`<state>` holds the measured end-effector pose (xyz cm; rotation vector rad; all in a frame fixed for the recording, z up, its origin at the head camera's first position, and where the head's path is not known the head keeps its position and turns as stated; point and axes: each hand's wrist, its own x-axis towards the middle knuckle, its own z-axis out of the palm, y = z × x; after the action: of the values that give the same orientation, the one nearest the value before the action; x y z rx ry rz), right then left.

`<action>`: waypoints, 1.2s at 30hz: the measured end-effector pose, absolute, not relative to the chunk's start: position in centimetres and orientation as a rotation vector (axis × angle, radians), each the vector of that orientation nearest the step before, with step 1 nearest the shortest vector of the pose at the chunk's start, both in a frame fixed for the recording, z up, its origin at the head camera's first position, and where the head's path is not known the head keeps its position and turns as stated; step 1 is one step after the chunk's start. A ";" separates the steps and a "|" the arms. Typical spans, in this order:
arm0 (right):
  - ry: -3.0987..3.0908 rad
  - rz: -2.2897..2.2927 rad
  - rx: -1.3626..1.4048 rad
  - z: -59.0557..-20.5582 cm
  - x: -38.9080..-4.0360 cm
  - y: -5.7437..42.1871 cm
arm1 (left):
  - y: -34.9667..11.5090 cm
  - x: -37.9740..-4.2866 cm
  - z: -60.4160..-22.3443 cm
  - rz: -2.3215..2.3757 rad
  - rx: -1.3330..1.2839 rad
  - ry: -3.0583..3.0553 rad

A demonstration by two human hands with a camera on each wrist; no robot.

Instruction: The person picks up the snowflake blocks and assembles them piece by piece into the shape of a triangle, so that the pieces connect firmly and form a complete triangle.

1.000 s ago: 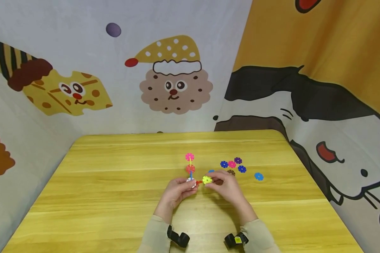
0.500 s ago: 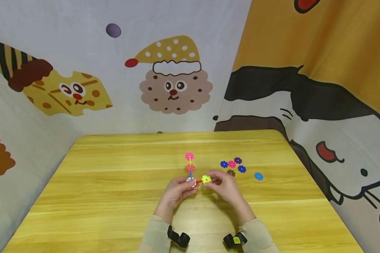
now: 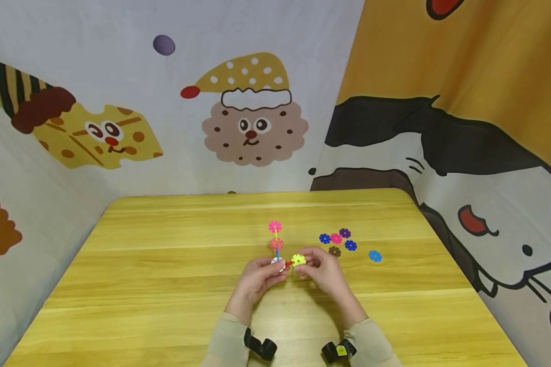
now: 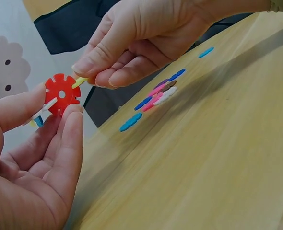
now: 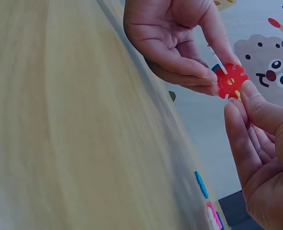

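Observation:
My left hand pinches a white notched plastic disc, part of a chain of interlocking discs. From it the chain runs away through a blue disc seen edge-on, a coral disc, a thin yellow one and a pink disc. A red disc stands out from the white one towards the right, left fingertips at its rim. Between thumb and fingers my right hand pinches a yellow-green disc. In the left wrist view its edge meets a notch on the red disc.
Loose discs lie on the wooden table beyond the right hand: two dark blue, a pink, a purple and a brown. A light blue disc lies farther right. Printed fabric hangs behind the table.
My right hand has shifted slightly left with the yellow-green disc, closer to the red disc. A light blue disc beside that hand has gone out of sight behind it in the head view.

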<state>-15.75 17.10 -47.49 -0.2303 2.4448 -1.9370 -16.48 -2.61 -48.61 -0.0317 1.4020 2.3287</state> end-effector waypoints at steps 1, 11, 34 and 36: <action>2.428 -1.955 -0.222 -47.5 -15.7 17.1 | -2.6 -16.4 -48.6 2.331 -0.035 1.399; 2.364 -2.061 -0.229 -47.8 -15.6 16.6 | -2.5 -16.3 -48.6 2.361 -0.049 1.351; 2.292 -2.013 -0.382 -48.3 -16.1 16.8 | -2.1 -16.1 -48.7 2.424 -0.056 1.366; 2.297 -2.017 -0.383 -48.4 -16.2 16.7 | -1.8 -16.0 -48.7 2.441 -0.075 1.350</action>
<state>-16.15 16.74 -48.36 -0.3833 2.2972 -2.0174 -16.04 -1.85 -48.71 -0.0748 1.3496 2.4407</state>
